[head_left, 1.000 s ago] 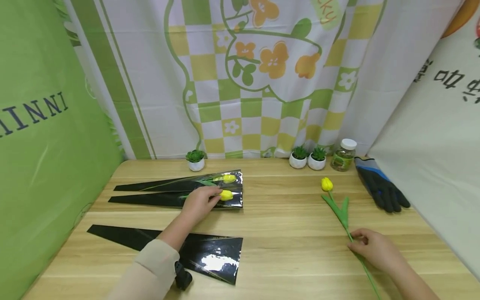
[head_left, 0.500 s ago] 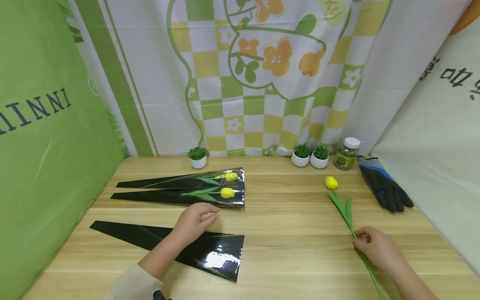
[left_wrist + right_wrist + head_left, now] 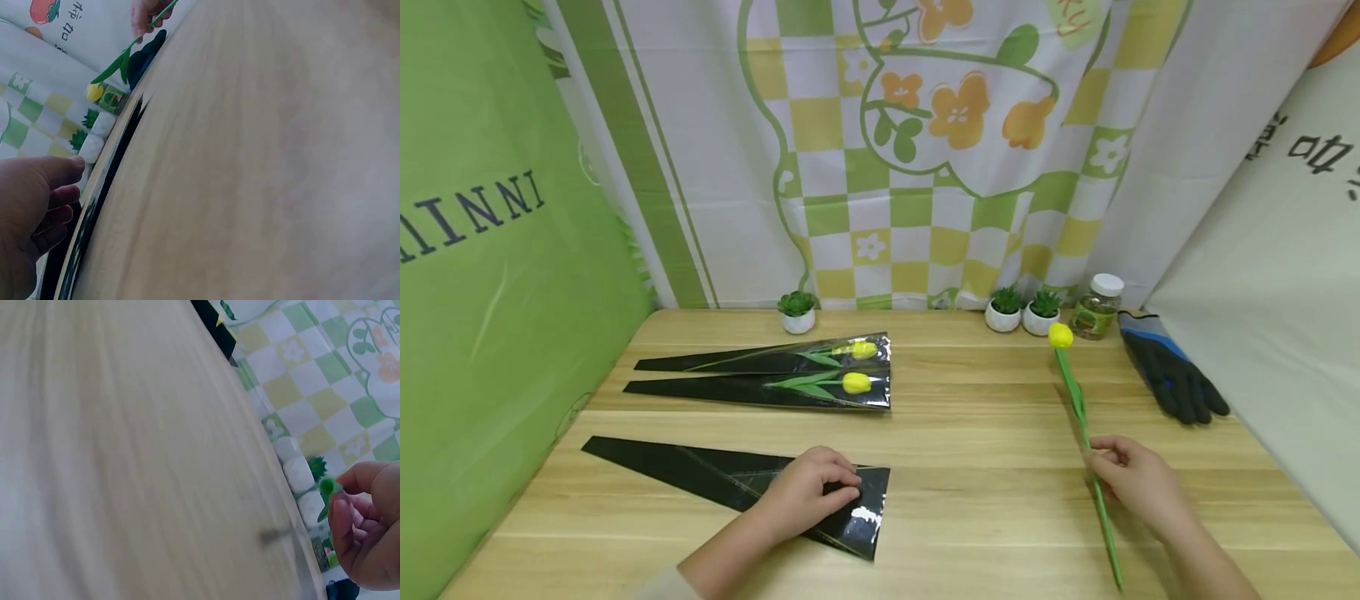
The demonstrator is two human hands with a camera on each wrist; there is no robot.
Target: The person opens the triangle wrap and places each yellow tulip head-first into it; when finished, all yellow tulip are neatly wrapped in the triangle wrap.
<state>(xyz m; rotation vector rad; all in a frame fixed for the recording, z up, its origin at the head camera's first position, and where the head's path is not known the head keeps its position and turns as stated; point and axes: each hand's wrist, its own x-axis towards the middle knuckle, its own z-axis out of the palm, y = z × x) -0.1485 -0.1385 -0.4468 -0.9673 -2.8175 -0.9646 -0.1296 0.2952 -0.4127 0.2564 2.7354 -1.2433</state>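
The right hand (image 3: 1138, 479) pinches the stem of a yellow tulip (image 3: 1078, 404) between thumb and forefinger; the flower head stands beyond these fingers, the bare stem trails back toward the person, and the whole appears raised off the table (image 3: 970, 517). The left hand (image 3: 805, 496) holds nothing: its fingers bend loosely, thumb apart, above a loose black sleeve (image 3: 722, 475). Whether those fingertips touch the film cannot be told. The sleeve's broad end extends to the right of them, its narrow end well to the left, behind the wrist. Beyond the left fingers lie a nearer filled sleeve (image 3: 722, 389) and, just past it, a farther filled sleeve (image 3: 760, 360), each with one yellow bloom at its broad end. Beyond the right fingers, farther out, are a dark glove (image 3: 1172, 371), lying to their right, a lidded jar (image 3: 1095, 312) and a pair of potted plants (image 3: 1003, 317). The step in hand is judged to be readying the loose sleeve for this tulip. The next move would call for the left fingers to part the broad end's layers, and the right to turn the stem's cut end toward that mouth without creasing the film.
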